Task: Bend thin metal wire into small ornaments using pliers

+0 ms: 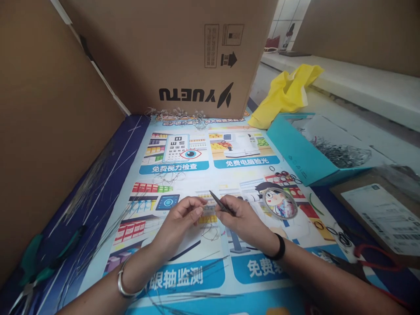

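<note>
My left hand [183, 216], with a silver bangle at its wrist, hovers over the middle of the printed poster [192, 302]. Its thumb and fingers are pinched together; what they hold, if anything, is too small to make out. Just beside it, my right hand [244, 221] grips a dark, slim tool with a pointed tip [215, 199], its tip angled up and to the left. A black band circles that wrist. Thin bent wire [210, 232] lies on the poster beneath the hands. Beyond my right hand sits a small round dish [296, 210] holding tiny coloured pieces.
Green-handled pliers [29, 262] lie at left near loose straight wires [98, 218]. At right are black rings [284, 175], red-handled scissors [377, 258], a labelled parcel [348, 186] and a turquoise box [288, 148] of wire pieces. Cardboard [131, 52] walls the back and left; yellow material [282, 94] lies behind.
</note>
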Tool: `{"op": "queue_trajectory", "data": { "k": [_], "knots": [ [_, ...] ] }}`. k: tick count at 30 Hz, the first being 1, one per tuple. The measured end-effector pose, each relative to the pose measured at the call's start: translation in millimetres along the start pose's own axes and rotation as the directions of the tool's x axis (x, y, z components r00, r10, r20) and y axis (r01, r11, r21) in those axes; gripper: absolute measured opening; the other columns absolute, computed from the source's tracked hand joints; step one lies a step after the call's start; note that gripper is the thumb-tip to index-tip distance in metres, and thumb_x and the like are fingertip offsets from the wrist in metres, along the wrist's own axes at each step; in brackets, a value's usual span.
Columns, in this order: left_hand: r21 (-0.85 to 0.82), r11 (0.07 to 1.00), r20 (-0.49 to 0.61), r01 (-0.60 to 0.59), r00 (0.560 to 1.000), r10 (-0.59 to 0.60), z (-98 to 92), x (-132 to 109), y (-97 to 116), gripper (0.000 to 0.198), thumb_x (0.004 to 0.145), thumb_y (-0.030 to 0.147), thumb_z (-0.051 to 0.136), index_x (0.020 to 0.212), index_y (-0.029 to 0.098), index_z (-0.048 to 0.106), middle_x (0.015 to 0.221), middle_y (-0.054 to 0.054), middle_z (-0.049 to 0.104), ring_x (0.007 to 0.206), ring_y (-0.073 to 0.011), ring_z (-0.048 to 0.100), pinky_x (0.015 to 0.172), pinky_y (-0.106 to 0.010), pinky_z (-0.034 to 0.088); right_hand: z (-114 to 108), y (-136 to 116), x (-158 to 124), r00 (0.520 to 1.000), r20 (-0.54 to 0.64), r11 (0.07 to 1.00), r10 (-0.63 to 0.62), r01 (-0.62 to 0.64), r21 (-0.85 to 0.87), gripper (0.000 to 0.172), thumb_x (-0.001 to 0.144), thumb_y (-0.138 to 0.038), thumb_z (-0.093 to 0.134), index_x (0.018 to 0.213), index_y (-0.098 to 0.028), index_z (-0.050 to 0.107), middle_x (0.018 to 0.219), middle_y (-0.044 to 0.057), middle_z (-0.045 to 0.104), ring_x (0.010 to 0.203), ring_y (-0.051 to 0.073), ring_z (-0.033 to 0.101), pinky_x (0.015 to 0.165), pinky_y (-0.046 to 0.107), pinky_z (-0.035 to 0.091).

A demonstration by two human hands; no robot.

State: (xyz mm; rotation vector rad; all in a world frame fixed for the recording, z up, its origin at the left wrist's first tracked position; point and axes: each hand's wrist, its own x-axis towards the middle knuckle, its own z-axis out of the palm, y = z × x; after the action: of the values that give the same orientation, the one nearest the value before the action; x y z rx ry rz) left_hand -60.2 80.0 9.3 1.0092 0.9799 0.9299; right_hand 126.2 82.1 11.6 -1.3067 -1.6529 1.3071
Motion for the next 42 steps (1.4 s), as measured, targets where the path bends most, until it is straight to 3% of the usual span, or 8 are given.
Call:
{"op": "queue_trajectory", "data": {
  "k": [5,12,23,28,34,39,42],
  "knots": [
    [-0.038,0.999,0.038,0.023,0.999,-0.022,1.9,0,1,0.018,0.081,0.036,0.061,0.079,0.018,0.058,0.097,-0.005,0.064,0.07,-0.0121,0.05,0.063,-0.024,0.034,1,1,1,1.0,0.001,1.0,0.0,0.0,-0.009,0.008,0.076,-0.024,0.052,0.07,-0.019,0.051,0.06,-0.005,0.04,0.055,0.009,0.036,0.05,0.022,0.029],
    [-0.108,0.994,0.099,0.037,0.995,-0.027,0.1,1,-5,0.015,0.083,0.033,0.06,0.084,0.019,0.055,0.095,-0.005,0.065,0.088,-0.0177,0.057,0.078,-0.031,0.04,2,1,1,1.0,0.004,0.997,-0.008,0.008,-0.08,0.009,0.077,-0.024,0.05,0.071,-0.018,0.051,0.061,-0.004,0.041,0.056,0.01,0.037,0.051,0.022,0.029],
    [-0.017,1.0,0.058,0.019,0.998,-0.018,0.9,5,-4,0.023,0.074,0.032,0.067,0.077,0.016,0.051,0.069,0.0,0.06,0.062,-0.0108,0.053,0.059,-0.024,0.037,6,5,1,1.0,0.015,0.991,-0.016,0.018,-0.13,0.013,0.079,-0.028,0.052,0.071,-0.018,0.049,0.062,-0.004,0.04,0.057,0.01,0.037,0.051,0.022,0.03],
    [0.03,0.999,0.062,0.014,0.998,-0.016,-1.3,7,-6,0.022,0.072,0.029,0.067,0.075,0.016,0.05,0.067,0.002,0.059,0.059,-0.0095,0.052,0.056,-0.022,0.037,7,5,1,1.0,0.011,0.989,-0.027,0.028,-0.143,0.016,0.08,-0.029,0.051,0.07,-0.018,0.048,0.062,-0.004,0.04,0.057,0.009,0.036,0.05,0.022,0.03],
    [0.145,0.988,-0.043,-0.051,0.997,0.057,-0.2,4,-3,0.018,0.072,0.026,0.065,0.074,0.017,0.05,0.066,0.003,0.058,0.059,-0.0095,0.053,0.056,-0.022,0.039,3,0,1,0.998,0.043,0.983,-0.045,0.052,-0.178,0.018,0.083,-0.032,0.051,0.075,-0.017,0.054,0.063,-0.003,0.045,0.058,0.01,0.041,0.052,0.022,0.032],
    [0.171,0.98,-0.167,-0.101,0.977,0.13,-5.9,6,-2,0.017,0.073,0.025,0.065,0.075,0.017,0.05,0.063,0.004,0.056,0.057,-0.0077,0.051,0.054,-0.019,0.038,-8,-18,-9,0.978,-0.08,0.96,-0.193,0.172,-0.219,0.017,0.084,-0.031,0.052,0.087,-0.017,0.06,0.083,0.004,0.058,0.079,0.016,0.053,0.071,0.028,0.041],
    [0.177,0.978,-0.241,-0.109,0.959,0.15,-8.8,8,0,0.019,0.073,0.027,0.066,0.074,0.018,0.049,0.062,0.004,0.057,0.057,-0.0076,0.052,0.054,-0.019,0.038,-4,-26,-20,0.996,0.051,0.993,-0.077,0.081,-0.083,0.022,0.085,-0.037,0.052,0.084,-0.016,0.059,0.078,0.004,0.06,0.073,0.016,0.056,0.066,0.027,0.043]
  ]
}}
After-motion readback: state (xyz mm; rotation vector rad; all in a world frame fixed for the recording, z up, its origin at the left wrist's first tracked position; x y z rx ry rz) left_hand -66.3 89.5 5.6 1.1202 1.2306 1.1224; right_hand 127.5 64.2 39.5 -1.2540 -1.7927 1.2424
